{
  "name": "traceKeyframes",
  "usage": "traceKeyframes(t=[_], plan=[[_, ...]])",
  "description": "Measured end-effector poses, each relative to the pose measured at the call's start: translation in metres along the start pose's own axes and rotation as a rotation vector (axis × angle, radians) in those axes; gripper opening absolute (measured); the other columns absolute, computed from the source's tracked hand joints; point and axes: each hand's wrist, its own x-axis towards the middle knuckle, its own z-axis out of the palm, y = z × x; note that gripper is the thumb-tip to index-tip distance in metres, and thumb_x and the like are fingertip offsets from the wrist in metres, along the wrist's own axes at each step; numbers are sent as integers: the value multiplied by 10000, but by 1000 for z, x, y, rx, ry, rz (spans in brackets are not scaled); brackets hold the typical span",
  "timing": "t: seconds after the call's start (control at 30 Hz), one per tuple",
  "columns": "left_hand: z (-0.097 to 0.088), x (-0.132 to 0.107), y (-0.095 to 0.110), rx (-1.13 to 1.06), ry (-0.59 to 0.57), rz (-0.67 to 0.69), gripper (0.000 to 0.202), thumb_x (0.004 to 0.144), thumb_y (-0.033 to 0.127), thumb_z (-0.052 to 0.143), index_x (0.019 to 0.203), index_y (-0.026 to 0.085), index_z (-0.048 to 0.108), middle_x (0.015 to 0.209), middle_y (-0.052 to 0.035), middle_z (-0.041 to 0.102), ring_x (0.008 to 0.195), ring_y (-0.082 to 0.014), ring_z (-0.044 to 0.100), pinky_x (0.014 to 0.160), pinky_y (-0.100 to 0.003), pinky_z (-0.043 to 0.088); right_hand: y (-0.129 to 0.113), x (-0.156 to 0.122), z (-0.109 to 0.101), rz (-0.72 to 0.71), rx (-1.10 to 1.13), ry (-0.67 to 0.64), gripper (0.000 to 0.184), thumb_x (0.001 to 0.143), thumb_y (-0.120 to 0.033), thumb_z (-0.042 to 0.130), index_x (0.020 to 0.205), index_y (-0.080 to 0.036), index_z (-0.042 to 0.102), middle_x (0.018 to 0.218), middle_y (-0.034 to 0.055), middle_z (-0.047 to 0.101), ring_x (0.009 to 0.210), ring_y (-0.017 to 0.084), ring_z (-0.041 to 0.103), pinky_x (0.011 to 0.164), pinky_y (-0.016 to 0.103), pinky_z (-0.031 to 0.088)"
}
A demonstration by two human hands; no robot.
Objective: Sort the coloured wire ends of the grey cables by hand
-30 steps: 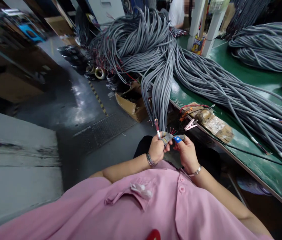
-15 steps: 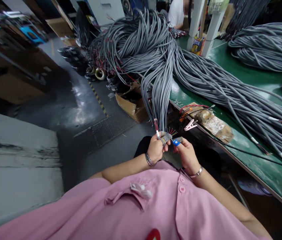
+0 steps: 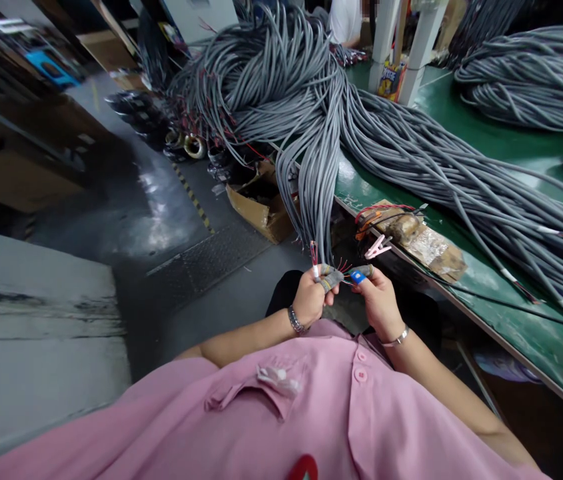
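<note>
My left hand [image 3: 315,293], with grey finger covers on thumb and finger, is closed on the end of a grey cable. Thin red, orange and other coloured wires [image 3: 344,265] fan out of that end. Another cable end with a white sleeve [image 3: 316,271] and red wires sticks up beside the left fingers. My right hand [image 3: 377,300], a blue cover on its thumb and a grey one on a finger, pinches some of the thin wires just right of the left thumb. Hanging grey cables [image 3: 318,193] come down to the hands from the bundle above.
A large heap of grey cables [image 3: 271,73] lies across the green table [image 3: 521,340]. At the table's edge are a pink clip [image 3: 378,247] and a taped block [image 3: 418,243]. An open cardboard box [image 3: 254,210] stands on the floor. A person in white [image 3: 345,23] is at the back.
My right hand has moved slightly right, away from the left hand, and more of the coloured wires show between them. The view has shifted a little.
</note>
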Motion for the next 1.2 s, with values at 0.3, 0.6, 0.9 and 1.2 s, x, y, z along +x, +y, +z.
traceKeyframes(t=[0.3,0.6,0.9,1.2], plan=[[-11,12,12,-37,-76,-49,301,704,394,721,668,148,550,501,38,536,304,-30,363,305,-174,194,0,11,-25,34,177,102,219,774,-411,692,746,-202,634,636,-38,555,561,100,455,579,247,427],[-8,27,44,4,-440,-271,269,660,361,744,649,125,616,449,4,533,280,-28,321,284,-167,161,-27,38,-26,128,254,-77,464,746,-655,631,847,-203,662,776,22,638,600,119,525,569,260,477],[13,42,56,33,-569,-334,241,595,342,750,607,127,641,412,-2,516,282,-38,333,275,-161,149,-21,44,-17,8,297,13,473,776,-684,578,799,-218,655,756,13,636,593,121,522,575,267,468],[16,49,48,48,-573,-351,244,619,342,740,608,126,627,417,3,513,271,-28,309,277,-161,157,-26,51,-14,80,438,71,434,681,-623,724,851,-228,669,788,21,664,696,157,597,632,282,518]])
